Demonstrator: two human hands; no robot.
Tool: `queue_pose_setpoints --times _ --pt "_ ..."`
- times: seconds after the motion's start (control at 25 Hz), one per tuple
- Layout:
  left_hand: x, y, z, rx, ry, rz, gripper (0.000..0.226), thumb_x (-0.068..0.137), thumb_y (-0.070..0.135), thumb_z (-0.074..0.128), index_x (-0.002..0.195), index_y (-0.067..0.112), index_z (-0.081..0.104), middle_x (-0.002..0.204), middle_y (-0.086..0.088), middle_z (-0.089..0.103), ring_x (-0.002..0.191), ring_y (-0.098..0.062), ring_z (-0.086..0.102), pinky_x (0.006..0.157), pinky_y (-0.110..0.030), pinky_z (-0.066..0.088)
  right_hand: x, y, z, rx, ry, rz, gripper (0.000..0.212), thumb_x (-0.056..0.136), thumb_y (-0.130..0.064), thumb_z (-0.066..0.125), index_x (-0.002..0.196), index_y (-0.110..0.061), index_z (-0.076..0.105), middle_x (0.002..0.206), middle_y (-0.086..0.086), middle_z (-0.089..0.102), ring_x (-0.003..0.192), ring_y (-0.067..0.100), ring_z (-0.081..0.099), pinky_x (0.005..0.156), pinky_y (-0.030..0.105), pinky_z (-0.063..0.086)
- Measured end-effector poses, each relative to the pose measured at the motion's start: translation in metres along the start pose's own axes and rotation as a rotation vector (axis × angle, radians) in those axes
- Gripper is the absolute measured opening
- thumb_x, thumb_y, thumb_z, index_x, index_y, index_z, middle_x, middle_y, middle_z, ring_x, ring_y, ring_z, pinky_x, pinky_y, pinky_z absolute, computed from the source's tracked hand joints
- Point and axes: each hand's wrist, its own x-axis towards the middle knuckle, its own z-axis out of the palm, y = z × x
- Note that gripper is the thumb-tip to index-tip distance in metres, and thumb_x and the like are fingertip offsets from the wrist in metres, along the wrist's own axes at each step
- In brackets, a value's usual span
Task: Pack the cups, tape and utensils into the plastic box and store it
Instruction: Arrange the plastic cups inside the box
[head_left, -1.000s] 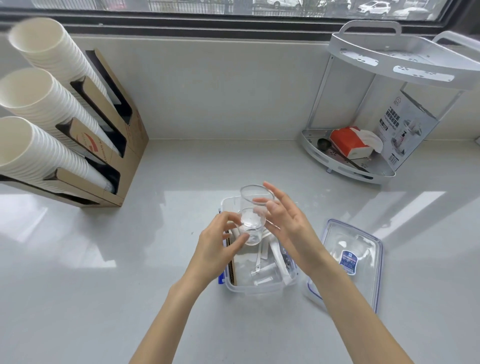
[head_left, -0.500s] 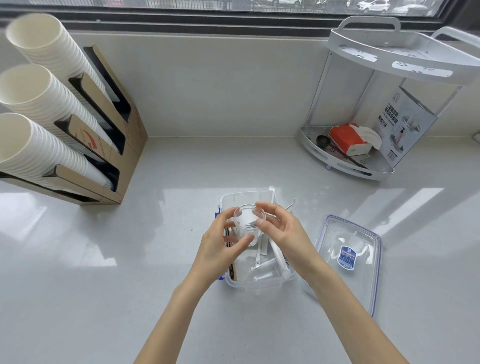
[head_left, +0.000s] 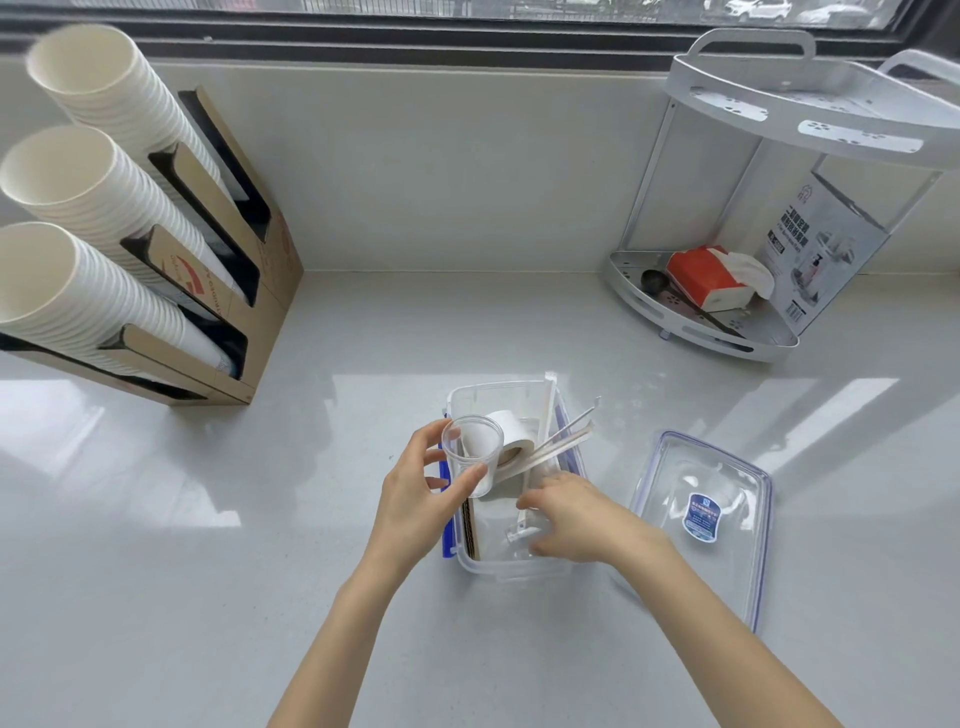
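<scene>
A clear plastic box with blue clips stands open on the counter in front of me. My left hand holds a small clear cup over the box's left rim. A white tape roll lies in the far part of the box. Wrapped utensils lean out over the right rim. My right hand reaches into the box on the right, fingers spread over clear plastic pieces; I cannot tell if it grips one. The clear lid lies flat to the right.
A cardboard dispenser with three stacks of white paper cups stands at the left by the wall. A white corner rack at the back right holds a red tissue pack and a printed box.
The cup came down and moved left, now in my left hand alone. My right hand let go of it and dropped into the right side of the box. The tape roll is now uncovered.
</scene>
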Motion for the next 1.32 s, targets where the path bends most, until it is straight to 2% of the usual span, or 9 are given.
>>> queue_pose_setpoints --times 0.12,0.24,0.44,0.6,0.68,0.88,1.08,1.2,1.32 --pt "-0.002 0.0 -0.001 0.0 -0.002 -0.008 0.051 0.078 0.02 0.066 0.124 0.018 0.044 0.117 0.008 0.055 0.097 -0.001 0.052 0.066 0.0 0.045 0.006 -0.001 0.003 -0.046 -0.034 -0.001 0.051 0.083 -0.026 0.059 0.132 -0.017 0.048 0.131 0.01 0.053 0.127 0.028 0.038 0.107 0.032 0.03" --pt "-0.002 0.0 -0.002 0.003 0.003 -0.01 0.05 0.079 0.021 0.065 0.124 0.019 0.044 0.117 0.008 0.055 0.097 0.002 0.052 0.066 0.001 0.045 0.0 -0.004 -0.002 0.122 0.043 -0.027 0.047 0.085 -0.031 0.058 0.128 -0.014 0.05 0.127 0.009 0.053 0.122 0.025 0.044 0.101 0.03 0.035" --pt "0.002 0.004 -0.003 -0.001 0.034 -0.004 0.048 0.082 0.022 0.062 0.126 0.018 0.043 0.117 0.009 0.054 0.097 -0.002 0.052 0.065 0.003 0.042 -0.022 0.009 -0.024 0.418 0.298 -0.05 0.04 0.086 -0.033 0.058 0.122 -0.016 0.052 0.119 0.004 0.051 0.112 0.014 0.053 0.091 0.02 0.038" --pt "0.002 0.007 0.003 0.025 -0.018 0.008 0.051 0.079 0.022 0.064 0.126 0.018 0.043 0.118 0.011 0.053 0.105 -0.008 0.051 0.071 -0.008 0.046 -0.035 0.016 -0.051 0.54 0.581 -0.059 0.043 0.085 -0.029 0.061 0.125 -0.018 0.051 0.113 -0.001 0.052 0.1 0.003 0.051 0.083 0.009 0.036" --pt "-0.002 0.009 0.008 0.055 -0.064 0.036 0.051 0.078 0.023 0.065 0.124 0.021 0.044 0.113 0.017 0.052 0.101 0.0 0.051 0.075 -0.01 0.045 -0.038 0.011 -0.062 0.568 0.667 -0.096 0.044 0.083 -0.029 0.063 0.125 -0.021 0.051 0.108 -0.005 0.053 0.099 0.005 0.053 0.078 0.004 0.038" --pt "-0.01 0.012 0.016 0.078 -0.144 0.095 0.046 0.077 0.023 0.067 0.113 0.037 0.043 0.106 0.026 0.049 0.092 0.025 0.046 0.076 0.002 0.039 -0.032 -0.006 -0.065 0.473 0.529 -0.183 0.056 0.08 -0.031 0.066 0.131 -0.022 0.045 0.108 -0.01 0.052 0.098 0.009 0.051 0.081 0.011 0.036" --pt "-0.013 0.012 0.025 0.062 -0.171 0.103 0.043 0.076 0.014 0.066 0.112 0.029 0.047 0.099 0.017 0.058 0.089 0.006 0.056 0.073 -0.001 0.04 -0.022 -0.02 -0.043 0.451 0.373 -0.214 0.058 0.087 -0.033 0.058 0.139 -0.024 0.036 0.138 -0.005 0.046 0.128 0.011 0.038 0.106 0.02 0.027" --pt "-0.016 0.011 0.027 0.038 -0.147 0.112 0.046 0.076 0.007 0.063 0.118 0.021 0.05 0.098 0.021 0.057 0.087 0.012 0.055 0.072 0.0 0.04 -0.021 -0.024 -0.033 0.446 0.333 -0.205 0.058 0.09 -0.038 0.051 0.142 -0.024 0.03 0.147 -0.007 0.036 0.137 0.01 0.027 0.113 0.024 0.021" --pt "-0.018 0.009 0.028 0.016 -0.151 0.098 0.043 0.077 0.009 0.064 0.113 0.027 0.049 0.096 0.02 0.058 0.083 0.015 0.055 0.069 0.0 0.041 -0.02 -0.022 -0.027 0.442 0.281 -0.178 0.058 0.092 -0.041 0.045 0.144 -0.025 0.025 0.151 -0.008 0.03 0.141 0.009 0.021 0.116 0.025 0.018"
